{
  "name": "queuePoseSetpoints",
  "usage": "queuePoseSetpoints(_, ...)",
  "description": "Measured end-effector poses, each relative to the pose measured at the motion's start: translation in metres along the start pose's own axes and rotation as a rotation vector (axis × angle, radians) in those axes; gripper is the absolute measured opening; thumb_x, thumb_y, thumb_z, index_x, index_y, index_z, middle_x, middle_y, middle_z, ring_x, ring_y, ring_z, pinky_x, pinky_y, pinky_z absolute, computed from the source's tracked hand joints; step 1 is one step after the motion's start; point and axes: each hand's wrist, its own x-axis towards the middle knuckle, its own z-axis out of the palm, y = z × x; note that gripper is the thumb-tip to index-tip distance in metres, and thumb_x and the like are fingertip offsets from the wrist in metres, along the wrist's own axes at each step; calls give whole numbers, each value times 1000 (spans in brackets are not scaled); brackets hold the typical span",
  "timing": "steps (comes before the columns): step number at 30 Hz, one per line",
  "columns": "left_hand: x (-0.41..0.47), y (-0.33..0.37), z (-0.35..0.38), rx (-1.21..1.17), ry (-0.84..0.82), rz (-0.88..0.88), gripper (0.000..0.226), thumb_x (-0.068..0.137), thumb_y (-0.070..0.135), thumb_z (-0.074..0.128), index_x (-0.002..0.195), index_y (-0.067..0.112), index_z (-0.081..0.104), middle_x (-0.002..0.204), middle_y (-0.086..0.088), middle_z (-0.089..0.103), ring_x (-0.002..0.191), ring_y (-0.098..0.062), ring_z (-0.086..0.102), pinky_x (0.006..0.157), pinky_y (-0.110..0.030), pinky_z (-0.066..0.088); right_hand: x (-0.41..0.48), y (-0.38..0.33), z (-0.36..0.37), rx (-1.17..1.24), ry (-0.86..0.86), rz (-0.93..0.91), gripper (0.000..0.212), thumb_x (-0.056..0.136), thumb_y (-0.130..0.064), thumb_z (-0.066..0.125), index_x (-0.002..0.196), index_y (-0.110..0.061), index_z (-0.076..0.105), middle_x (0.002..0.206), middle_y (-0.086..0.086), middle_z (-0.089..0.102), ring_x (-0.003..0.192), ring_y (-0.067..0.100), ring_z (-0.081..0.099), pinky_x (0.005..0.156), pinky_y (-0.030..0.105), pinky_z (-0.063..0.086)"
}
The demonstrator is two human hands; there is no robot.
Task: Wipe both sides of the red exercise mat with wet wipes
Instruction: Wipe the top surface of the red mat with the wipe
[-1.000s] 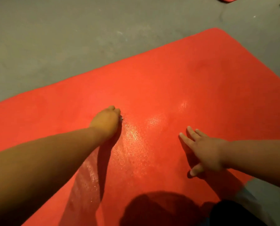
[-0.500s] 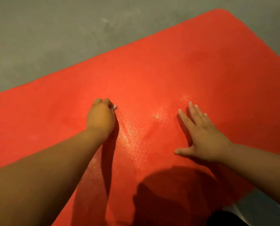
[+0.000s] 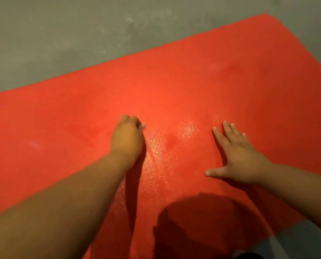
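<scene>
Fingers [image 3: 130, 120] of the left hand [image 3: 128, 141] curl round a wet wipe [image 3: 142, 125], a white scrap showing, pressed onto the red exercise mat [image 3: 193, 86]. The right hand [image 3: 238, 157] lies flat, fingers [image 3: 220, 137] straight and spread, bracing the mat on the grey floor [image 3: 62, 34]. A wet sheen [image 3: 159, 152] between them suggests this face is mid-wipe; next strokes should probably reach the dry left and far areas.

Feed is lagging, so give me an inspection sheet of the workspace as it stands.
Surface: grey concrete floor, scuffed.
Job's things: red exercise mat flat on the floor, wet sheen between the hands; white wipe barely peeking out.
Clutter: nothing seen.
Grippers: left hand on the mat, fingers curled round the wipe; right hand flat, fingers spread, pressing the mat.
Cables: nothing seen.
Surroundings: person's shadow on the mat's near part.
</scene>
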Motion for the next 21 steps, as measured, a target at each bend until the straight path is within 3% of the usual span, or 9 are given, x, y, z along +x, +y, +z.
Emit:
queuePoseSetpoints(4,-97,33,21,-13,-327,598,7,94,20,56,90,17,61,92,-1,54,83,-21,58,68,-29,44,-8,14,3,15,4,3,136,47,-94,40,148,-25,-19,147,1,-37,138,16,-30,115,39,-9)
queuePoseSetpoints(6,-100,25,16,-24,-462,833,4,91,21,59,90,19,61,89,1,55,79,-19,59,63,-28,49,-10,15,6,8,7,-8,131,54,-89,47,148,-25,-19,150,2,-35,139,17,-29,117,41,-7)
queuePoseSetpoints(8,-62,15,11,108,-360,753,10,95,22,53,95,17,62,95,-1,55,80,-19,57,69,-32,50,-11,16,6,9,15,-15,129,58,-86,52,148,-26,-20,152,4,-32,140,19,-28,118,42,-6)
queuePoseSetpoints(11,7,5,-3,84,-23,80,15,96,19,53,98,9,64,107,-13,57,92,-31,59,80,-36,44,-17,25,10,11,7,-41,128,59,-86,51,147,-27,-21,150,1,-35,139,17,-30,117,39,-7)
queuePoseSetpoints(12,15,6,0,1,44,-87,15,96,19,54,99,9,64,110,-15,58,96,-33,58,80,-34,41,-18,29,13,4,16,-57,128,57,-88,47,147,-27,-20,149,-1,-36,139,16,-31,117,38,-7)
queuePoseSetpoints(13,9,20,4,-12,42,-114,14,97,19,53,99,10,64,111,-14,58,98,-32,58,78,-30,38,-20,32,15,-1,24,-70,129,54,-91,41,148,-27,-18,148,-2,-37,138,15,-31,117,37,-8)
queuePoseSetpoints(15,-32,58,24,-18,-128,79,14,98,19,51,98,13,64,106,-7,56,96,-26,57,75,-27,34,-23,36,19,-2,32,-70,130,51,-94,35,149,-27,-16,149,-3,-36,139,14,-31,115,35,-11)
queuePoseSetpoints(19,-90,81,32,-31,-371,722,16,96,25,53,91,13,63,91,-4,55,82,-24,59,66,-33,46,-23,36,21,18,54,-74,132,44,-98,23,148,-28,-17,150,-4,-36,139,14,-30,114,34,-12)
queuePoseSetpoints(21,-52,62,27,91,-316,737,19,98,28,47,96,15,60,93,-1,52,80,-20,56,67,-33,48,-23,38,20,17,52,-76,129,46,-96,22,147,-28,-20,150,-3,-36,139,14,-31,116,35,-11)
